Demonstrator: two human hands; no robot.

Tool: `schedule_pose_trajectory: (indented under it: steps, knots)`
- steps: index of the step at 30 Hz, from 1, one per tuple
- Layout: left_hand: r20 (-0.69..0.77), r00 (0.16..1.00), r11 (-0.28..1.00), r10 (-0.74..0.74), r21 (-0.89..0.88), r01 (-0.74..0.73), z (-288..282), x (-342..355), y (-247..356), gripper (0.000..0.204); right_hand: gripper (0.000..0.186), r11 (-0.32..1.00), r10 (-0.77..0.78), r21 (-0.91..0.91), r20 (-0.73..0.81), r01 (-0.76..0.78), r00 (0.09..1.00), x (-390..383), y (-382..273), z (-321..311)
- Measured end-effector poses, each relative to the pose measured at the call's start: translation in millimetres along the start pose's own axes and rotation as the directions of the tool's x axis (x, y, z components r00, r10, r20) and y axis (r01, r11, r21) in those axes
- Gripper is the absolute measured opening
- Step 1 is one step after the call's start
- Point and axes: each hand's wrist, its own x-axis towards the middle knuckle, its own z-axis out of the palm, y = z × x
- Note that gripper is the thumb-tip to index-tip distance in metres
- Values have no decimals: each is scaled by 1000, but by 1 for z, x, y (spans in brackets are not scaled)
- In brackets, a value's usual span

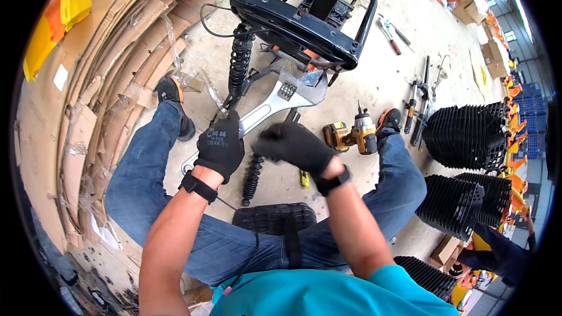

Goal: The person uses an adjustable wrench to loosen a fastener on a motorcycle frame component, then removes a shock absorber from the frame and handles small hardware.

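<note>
My black-gloved left hand (pixel 219 149) is closed around the handle of a large silver adjustable wrench (pixel 272 106), its fingertips near the lower end of a black coil shock absorber (pixel 240 61) on a black frame (pixel 293 11). My gloved right hand (pixel 293 149) is blurred over the floor right of the wrench; whether it holds anything is unclear. Below it lie a loose shock absorber (pixel 252 178) and a small yellow item (pixel 304 178). A yellow-black cordless driver (pixel 363 134) stands to the right.
Flattened cardboard (pixel 88 111) lines the left. Pliers (pixel 389 35) and long tools (pixel 421 99) lie rightward, near stacked black plastic parts (pixel 462 134). A black pad (pixel 275 216) lies between my legs. A co-worker's dark-clothed legs (pixel 497 251) show at lower right; boxes (pixel 462 0) sit beyond.
</note>
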Motion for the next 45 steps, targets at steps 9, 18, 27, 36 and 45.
schedule_pose_trajectory:
  steps: [9,18,27,36,45]
  knots:
    - [-118,991,998,58,-23,-61,1,-2,2,20,26,573,-797,-742,-408,346,444,-22,-78,-146]
    - [-2,998,998,58,24,-58,-2,2,-6,25,38,675,-532,-699,-241,235,812,19,-79,-134]
    - [15,998,997,68,43,-69,5,6,-11,31,37,637,-645,-737,-350,226,679,24,-59,-129]
    - [83,992,992,92,73,-99,4,6,-14,29,41,684,-628,-679,-362,267,688,21,-55,-127]
    - [79,987,982,141,114,-150,11,5,-25,33,43,705,-636,-632,-363,321,681,20,-44,-121]
